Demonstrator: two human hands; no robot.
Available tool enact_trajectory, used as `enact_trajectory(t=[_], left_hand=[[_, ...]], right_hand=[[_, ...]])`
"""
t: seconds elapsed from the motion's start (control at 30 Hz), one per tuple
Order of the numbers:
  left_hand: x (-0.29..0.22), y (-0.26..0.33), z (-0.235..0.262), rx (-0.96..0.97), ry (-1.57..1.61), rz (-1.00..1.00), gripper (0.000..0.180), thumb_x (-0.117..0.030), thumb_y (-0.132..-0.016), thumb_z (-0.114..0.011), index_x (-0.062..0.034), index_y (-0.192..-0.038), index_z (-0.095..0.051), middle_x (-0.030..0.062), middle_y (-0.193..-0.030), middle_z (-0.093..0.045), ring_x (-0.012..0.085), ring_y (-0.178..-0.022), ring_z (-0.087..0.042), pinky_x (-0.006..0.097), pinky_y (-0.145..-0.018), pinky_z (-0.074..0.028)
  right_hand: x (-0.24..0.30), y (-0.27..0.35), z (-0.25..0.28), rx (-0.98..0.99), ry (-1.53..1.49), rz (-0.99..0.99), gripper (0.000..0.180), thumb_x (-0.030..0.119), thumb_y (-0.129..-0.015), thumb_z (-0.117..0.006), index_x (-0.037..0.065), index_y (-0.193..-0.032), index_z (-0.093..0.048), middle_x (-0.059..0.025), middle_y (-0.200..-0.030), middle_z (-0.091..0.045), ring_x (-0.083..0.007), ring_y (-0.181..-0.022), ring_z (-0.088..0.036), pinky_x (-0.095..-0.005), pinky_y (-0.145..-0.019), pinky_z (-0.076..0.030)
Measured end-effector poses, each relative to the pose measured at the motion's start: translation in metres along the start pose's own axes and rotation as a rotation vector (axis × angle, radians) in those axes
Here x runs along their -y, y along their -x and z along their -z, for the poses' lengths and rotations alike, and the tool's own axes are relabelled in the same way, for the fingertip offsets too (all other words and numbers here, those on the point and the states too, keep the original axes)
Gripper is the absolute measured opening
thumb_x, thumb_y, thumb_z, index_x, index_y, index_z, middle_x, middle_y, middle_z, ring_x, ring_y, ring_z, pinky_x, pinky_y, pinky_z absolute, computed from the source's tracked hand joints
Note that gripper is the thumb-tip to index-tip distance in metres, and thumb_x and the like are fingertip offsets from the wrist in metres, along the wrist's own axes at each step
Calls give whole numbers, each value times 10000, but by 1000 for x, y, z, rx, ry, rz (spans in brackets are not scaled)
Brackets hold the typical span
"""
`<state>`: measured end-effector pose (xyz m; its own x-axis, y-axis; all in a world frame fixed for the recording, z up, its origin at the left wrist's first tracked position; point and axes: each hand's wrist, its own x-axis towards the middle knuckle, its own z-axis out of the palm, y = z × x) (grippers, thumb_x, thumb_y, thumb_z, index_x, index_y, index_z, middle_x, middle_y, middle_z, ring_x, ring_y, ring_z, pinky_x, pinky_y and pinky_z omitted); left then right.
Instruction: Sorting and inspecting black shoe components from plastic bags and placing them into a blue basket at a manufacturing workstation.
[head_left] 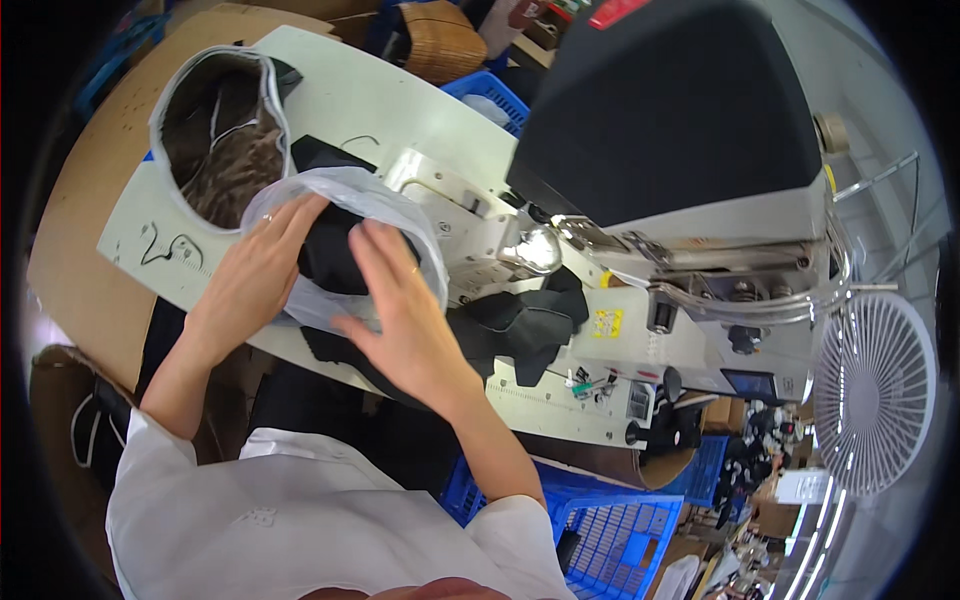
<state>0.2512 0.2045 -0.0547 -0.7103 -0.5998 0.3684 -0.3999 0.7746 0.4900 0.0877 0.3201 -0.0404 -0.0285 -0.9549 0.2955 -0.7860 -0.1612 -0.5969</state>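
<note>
A round black fabric piece (335, 262) with a translucent white film (430, 250) around its rim sits in front of the sewing machine (490, 240). My left hand (250, 270) grips its left edge, fingers together over the rim and thumb hidden. Over its right side, my right hand (405, 320) is slightly blurred, with its fingers stretched out and thumb apart. To the left stands a dark hat-like piece (165, 125) with a brown furry lining and a pale edge. More black fabric pieces (520, 320) lie to the right, by the machine.
The white machine table (330, 70) has cut threads (175, 250) on its left. A large dark machine cover (670, 110) rises at the right, with a white fan (870, 390) beyond. Blue baskets (625, 540) stand below and behind the table. Cardboard (70, 250) borders the left.
</note>
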Motion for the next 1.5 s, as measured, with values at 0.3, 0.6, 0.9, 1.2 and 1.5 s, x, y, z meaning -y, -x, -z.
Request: enact_trajectory(t=[0.3, 0.6, 0.9, 1.2, 1.5], left_hand=[[-17, 1, -43, 242, 155, -377, 379, -65, -820, -649, -75, -1199, -633, 101, -1269, -607, 305, -1306, -474, 430, -1104, -351], [-25, -1, -62, -67, -96, -227, 360, -31, -832, -644, -25, -1191, -619, 109, -1289, -596, 319, -1307, -476, 430, -1100, -358], [-81, 38, -66, -80, 299, -347, 335, 75, -759, -668, -19, -1080, -648, 113, -1158, -646, 332, -1196, -567, 431, -970, -472], [-138, 57, -111, 234, 1067, 40, 529, -34, -885, -643, -13, -1381, -461, 122, -1223, -612, 202, -1106, -591, 346, -948, -471], [-148, 66, -152, 317, 1611, 340, 322, -17, -960, -570, 63, -1261, -488, 77, -1166, -604, 94, -1059, -567, 269, -921, -485]], right_hand=[[-65, 111, 77, -61, 360, -338, 620, -129, -733, -594, 111, -1305, -570, -142, -1451, -453, -368, -1391, -356, -454, -1116, -349], [-109, 178, 100, -498, 237, -505, 473, -62, -799, -566, 121, -1235, -597, -159, -1481, -412, -429, -1407, -290, -521, -1131, -278], [-104, 195, 82, -627, 287, -518, 332, -91, -722, -589, 36, -1024, -534, -238, -1416, -477, -419, -1263, -502, -455, -1045, -410], [-65, 226, 62, -873, -1067, -308, 424, 260, -1017, -433, 12, -1357, -485, -189, -1513, -369, -308, -1360, -412, -487, -1122, -347], [-50, 225, 21, -680, -1151, -164, 358, 117, -932, -588, 105, -1281, -511, -260, -1505, -328, -326, -1372, -393, -485, -1113, -365]])
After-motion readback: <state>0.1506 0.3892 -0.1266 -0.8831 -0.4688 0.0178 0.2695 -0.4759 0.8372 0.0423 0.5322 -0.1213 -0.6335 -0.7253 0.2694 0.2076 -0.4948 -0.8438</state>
